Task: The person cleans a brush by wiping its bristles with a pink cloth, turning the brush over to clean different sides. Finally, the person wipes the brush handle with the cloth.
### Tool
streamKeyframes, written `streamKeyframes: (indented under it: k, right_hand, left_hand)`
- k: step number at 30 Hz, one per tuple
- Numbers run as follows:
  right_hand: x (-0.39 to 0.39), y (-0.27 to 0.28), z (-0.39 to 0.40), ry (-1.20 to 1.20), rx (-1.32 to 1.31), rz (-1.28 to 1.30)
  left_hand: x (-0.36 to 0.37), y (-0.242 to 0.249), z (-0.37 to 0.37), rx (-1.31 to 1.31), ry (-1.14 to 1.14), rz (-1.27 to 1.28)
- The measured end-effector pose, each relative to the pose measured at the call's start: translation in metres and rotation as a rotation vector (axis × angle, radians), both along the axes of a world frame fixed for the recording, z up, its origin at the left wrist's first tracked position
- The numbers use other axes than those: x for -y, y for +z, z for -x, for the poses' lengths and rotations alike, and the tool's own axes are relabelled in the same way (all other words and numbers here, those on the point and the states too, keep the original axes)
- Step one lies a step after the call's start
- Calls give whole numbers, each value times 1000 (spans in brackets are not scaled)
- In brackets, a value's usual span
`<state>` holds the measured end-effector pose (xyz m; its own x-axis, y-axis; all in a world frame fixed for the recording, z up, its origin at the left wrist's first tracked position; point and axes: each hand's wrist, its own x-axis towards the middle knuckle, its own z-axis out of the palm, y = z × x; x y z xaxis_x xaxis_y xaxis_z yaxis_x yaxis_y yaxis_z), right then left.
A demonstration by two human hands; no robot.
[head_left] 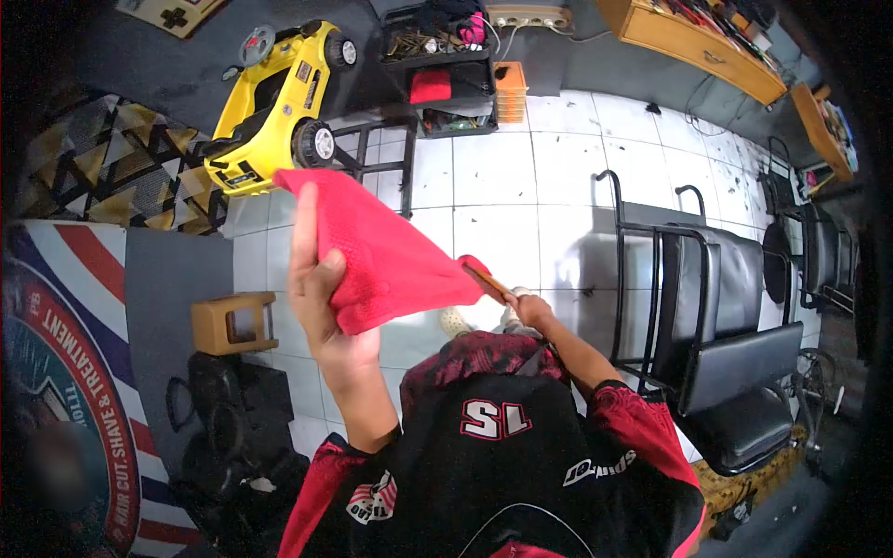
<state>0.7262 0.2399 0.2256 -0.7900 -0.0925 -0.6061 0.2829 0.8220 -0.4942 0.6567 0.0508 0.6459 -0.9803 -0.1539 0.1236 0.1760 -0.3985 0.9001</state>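
Note:
A red cloth (386,256) with a dotted weave is stretched between my two hands in front of my body. My left hand (326,288) is raised on the left, its thumb and fingers pinching the cloth's wide end. On the right and lower down, my right hand (532,312) closes on a slim brown and dark handled tool (488,282). The tool's far end meets the cloth's narrow corner, which partly folds over it. Its kind is hidden.
A yellow toy car (274,107) rests on a dark metal frame at upper left. Black padded chairs (744,372) stand at right. A black shelf cart (437,65) and orange baskets (510,93) are at the back. A brown stool (233,323) lies left.

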Motion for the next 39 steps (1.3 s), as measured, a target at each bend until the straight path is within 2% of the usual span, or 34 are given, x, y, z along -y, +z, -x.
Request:
streamKeyframes:
  k: [2, 6, 9, 11, 12, 13, 14, 15, 16, 18, 19, 21, 22, 25, 27, 29, 31, 32, 35, 36, 37, 38, 39]
  right_hand:
    - [-11, -22, -9, -57, 62, -44]
    - [-25, -10, -12, -91, 20, -123]
    - [-22, 1, 7, -231, -17, -60]
    - [-11, 23, 28, -316, -193, 115]
    - [-1, 55, 41, -387, -291, 216]
    - [9, 86, 51, -478, -332, 505]
    - [22, 153, 55, -620, -181, 764]
    - [31, 191, 59, -559, -337, 838]
    - [39, 223, 59, -586, -253, 1037]
    - [49, 278, 50, -455, -363, 1122]
    - [57, 298, 45, -501, -276, 1211]
    - [68, 279, 47, -250, -590, 1104]
    - [71, 265, 48, -238, -563, 1071]
    - [68, 191, 56, -87, -432, 661]
    - [55, 122, 51, 70, -253, 294]
    - [28, 41, 23, 293, -278, 60]
    - [4, 22, -1, 143, -82, -3]
    - [-6, -20, -14, 93, -40, -13]
    - [-23, -30, -20, -38, 119, -34]
    - [-24, -33, -26, -145, -86, -52]
    - [-30, -36, -25, -142, -130, -45]
    - [-33, -39, -22, -210, -85, -7]
    - [-30, -14, -9, -276, -40, 32]
  left_hand:
    - [5, -11, -1, -1, -23, -47]
    - [3, -12, -4, 10, -72, -82]
    - [0, -11, -4, -54, -90, -15]
    - [-1, -15, -4, -34, -119, 16]
    - [-2, -17, -3, -24, -132, 30]
    - [-4, -17, -3, -1, -135, 24]
    - [-8, -18, -3, 22, -137, 19]
    - [-11, -18, -3, 47, -140, 13]
    - [-13, -18, -3, 62, -158, 5]
    - [-17, -17, -2, 86, -196, -13]
    - [-20, -20, -2, 57, -198, 0]
    - [-21, -26, -2, -5, -199, 26]
    - [-21, -21, -3, 15, -191, 90]
    - [-13, -16, -4, -69, -156, 64]
    - [-5, -9, -8, -96, -115, 72]
    - [-1, 6, -14, -106, -99, 34]
    - [4, 3, -15, -96, -114, -6]
    - [6, -5, -16, -103, -109, -5]
    - [6, -11, -18, -82, -144, -51]
    - [5, -12, -19, -71, -164, -76]
    - [4, -12, -19, -104, -163, -56]
    - [4, -11, -20, -136, -162, -34]
    - [5, -10, -20, -170, -159, -9]
